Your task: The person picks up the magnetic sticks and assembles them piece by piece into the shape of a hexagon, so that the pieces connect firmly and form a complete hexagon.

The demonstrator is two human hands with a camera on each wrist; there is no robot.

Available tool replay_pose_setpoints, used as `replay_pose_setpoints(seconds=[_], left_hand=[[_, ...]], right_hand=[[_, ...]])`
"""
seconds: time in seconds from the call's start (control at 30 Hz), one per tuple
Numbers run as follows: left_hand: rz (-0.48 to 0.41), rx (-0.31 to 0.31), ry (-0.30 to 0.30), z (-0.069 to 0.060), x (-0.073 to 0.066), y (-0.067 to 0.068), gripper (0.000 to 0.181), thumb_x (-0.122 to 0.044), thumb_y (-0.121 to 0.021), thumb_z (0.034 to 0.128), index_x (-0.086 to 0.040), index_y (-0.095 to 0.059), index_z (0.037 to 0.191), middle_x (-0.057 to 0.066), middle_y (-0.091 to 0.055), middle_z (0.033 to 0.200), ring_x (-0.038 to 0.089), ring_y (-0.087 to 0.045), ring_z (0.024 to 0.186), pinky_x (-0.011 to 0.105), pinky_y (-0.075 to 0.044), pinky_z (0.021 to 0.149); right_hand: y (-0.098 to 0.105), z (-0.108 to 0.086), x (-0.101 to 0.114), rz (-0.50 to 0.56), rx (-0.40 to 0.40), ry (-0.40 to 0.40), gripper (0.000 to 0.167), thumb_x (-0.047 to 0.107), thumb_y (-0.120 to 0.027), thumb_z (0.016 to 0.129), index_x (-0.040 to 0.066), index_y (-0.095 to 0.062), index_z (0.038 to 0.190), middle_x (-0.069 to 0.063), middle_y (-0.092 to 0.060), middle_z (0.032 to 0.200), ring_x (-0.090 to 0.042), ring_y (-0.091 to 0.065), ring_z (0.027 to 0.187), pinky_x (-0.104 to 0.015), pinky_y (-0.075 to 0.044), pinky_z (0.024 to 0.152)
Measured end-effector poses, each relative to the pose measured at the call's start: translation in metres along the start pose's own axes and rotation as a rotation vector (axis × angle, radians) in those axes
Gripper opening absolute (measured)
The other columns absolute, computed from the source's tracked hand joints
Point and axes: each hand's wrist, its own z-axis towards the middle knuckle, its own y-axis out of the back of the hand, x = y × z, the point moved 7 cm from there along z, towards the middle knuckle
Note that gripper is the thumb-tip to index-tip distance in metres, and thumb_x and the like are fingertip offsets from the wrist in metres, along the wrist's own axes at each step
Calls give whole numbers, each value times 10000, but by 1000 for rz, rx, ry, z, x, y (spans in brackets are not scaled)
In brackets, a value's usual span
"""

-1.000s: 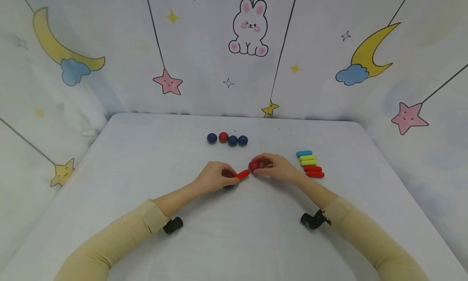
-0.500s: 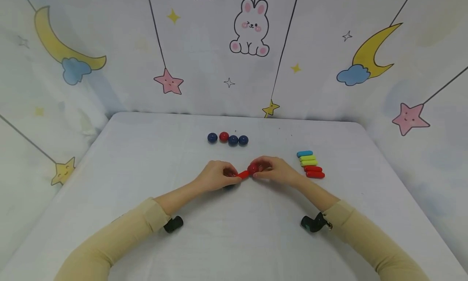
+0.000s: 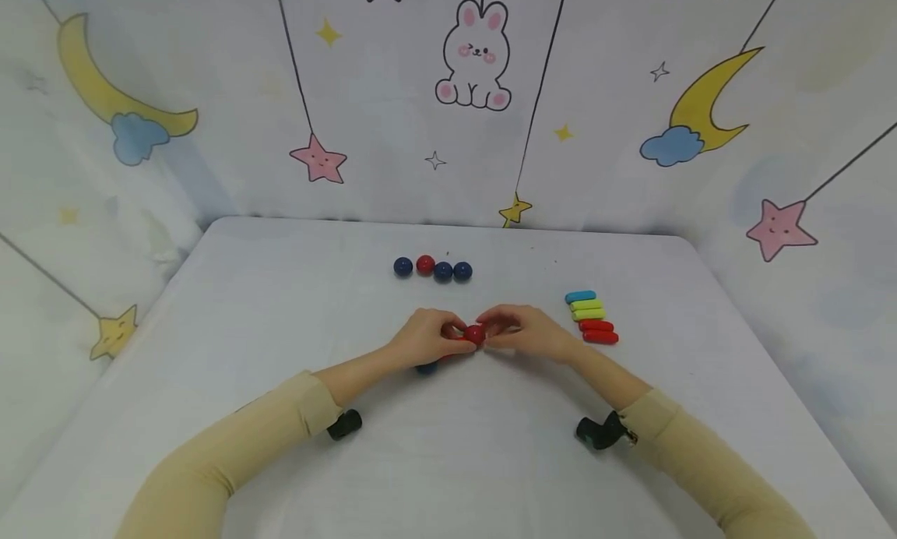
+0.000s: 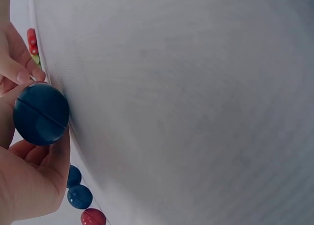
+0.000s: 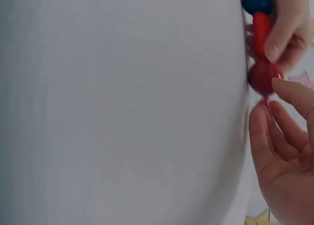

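The left hand (image 3: 427, 339) grips a red stick (image 5: 261, 34) near its joint with a red ball (image 3: 474, 334). A blue ball (image 4: 41, 114) is on the stick's other end, showing below the left hand in the head view (image 3: 426, 368). The right hand (image 3: 529, 332) is at the red ball's right side, thumb and fingers spread apart and slightly bent. In the right wrist view the right thumb tip overlaps the edge of the red ball (image 5: 263, 78), with the other fingers below it; whether they touch it is hard to tell.
Farther back on the white table (image 3: 315, 290) lies a row of balls: blue (image 3: 402, 267), red (image 3: 425, 265) and two more blue. At the right are a blue stick (image 3: 581, 297), yellow-green sticks (image 3: 587, 310) and red sticks (image 3: 599, 337). A patterned cloth stands behind.
The left hand has slid right along the red stick toward the red ball. The ball has shifted slightly left and nearer the body, and the right fingers no longer wrap round it.
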Motion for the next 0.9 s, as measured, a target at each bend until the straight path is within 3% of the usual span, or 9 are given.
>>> replay_pose_setpoints(seconds=[0.1,0.27,0.37,0.43,0.63,0.9], left_hand=[[5,-5,3,-1,1,0,315,-307,-779,830,-84,-731,1048,-32,-695,816,72,-595,738,243,-481,689],[8,-6,12,-2,3,1,323,-317,-775,833,-92,-728,1059,-39,-683,818,87,-587,759,253,-481,704],[5,-4,12,-1,5,0,329,-319,-778,832,-89,-729,1062,-40,-684,820,82,-590,763,248,-484,708],[2,-2,11,0,6,-1,334,-322,-776,834,-88,-727,1066,-41,-684,823,76,-589,762,244,-484,707],[-7,3,10,0,8,-2,332,-323,-773,838,-91,-724,1070,-46,-678,820,83,-584,762,247,-482,698],[-6,1,16,-1,8,-2,323,-314,-773,839,-93,-725,1070,-47,-673,815,86,-580,768,249,-479,704]], right_hand=[[23,-8,-6,-32,-76,-30,344,226,-677,933,110,-629,1253,-30,-651,1152,-204,-586,1055,-369,-497,918],[80,-28,-30,-186,-280,-127,297,219,-644,953,82,-651,1217,-119,-620,1238,-318,-573,1135,-481,-465,955],[107,-41,-51,-257,-335,-223,316,238,-611,973,67,-635,1237,-188,-576,1286,-392,-547,1159,-522,-451,954],[118,-47,-65,-266,-330,-284,352,257,-585,985,44,-610,1264,-226,-551,1292,-413,-513,1169,-534,-446,951],[127,-54,-87,-232,-285,-350,400,287,-564,992,14,-591,1283,-238,-569,1247,-374,-504,1112,-505,-450,929],[113,-29,-73,-267,-218,-253,302,224,-645,949,48,-667,1194,-158,-644,1151,-315,-557,1031,-436,-472,880]])
